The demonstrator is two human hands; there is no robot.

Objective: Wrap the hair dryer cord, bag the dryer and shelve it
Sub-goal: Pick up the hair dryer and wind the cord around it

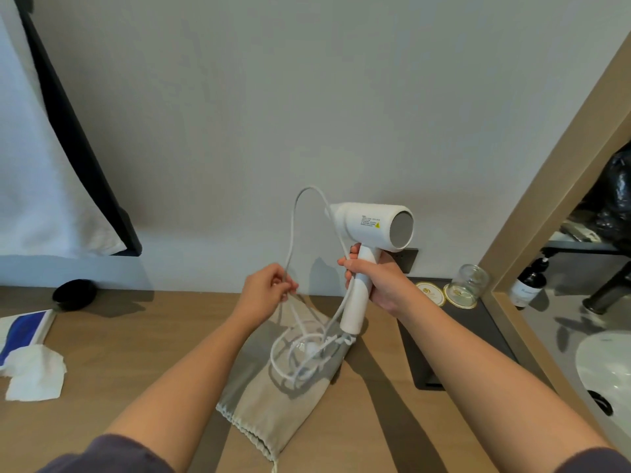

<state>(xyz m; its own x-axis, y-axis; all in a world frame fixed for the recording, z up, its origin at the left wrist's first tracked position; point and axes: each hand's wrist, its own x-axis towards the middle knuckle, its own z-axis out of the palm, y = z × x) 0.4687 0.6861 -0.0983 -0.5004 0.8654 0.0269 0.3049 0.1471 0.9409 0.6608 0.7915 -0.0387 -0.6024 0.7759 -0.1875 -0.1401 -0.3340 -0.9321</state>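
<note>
**Winding the cord**

The right hand [375, 285] clamps the hair dryer [368, 223] by its handle above the counter [136, 336]. At its 9 o'clock the left hand [263, 288] pinches the cord [291, 233]; slack lies on the bag [273, 414] at 6 o'clock. Best to wind snug, even turns.

On the desk [136, 336], a bag [263, 414] lies below the left hand [269, 285] and right hand [372, 278], cord [290, 356] coiled on it; tissues [34, 373] lie well left, a glass jar [467, 285] to the right.
</note>
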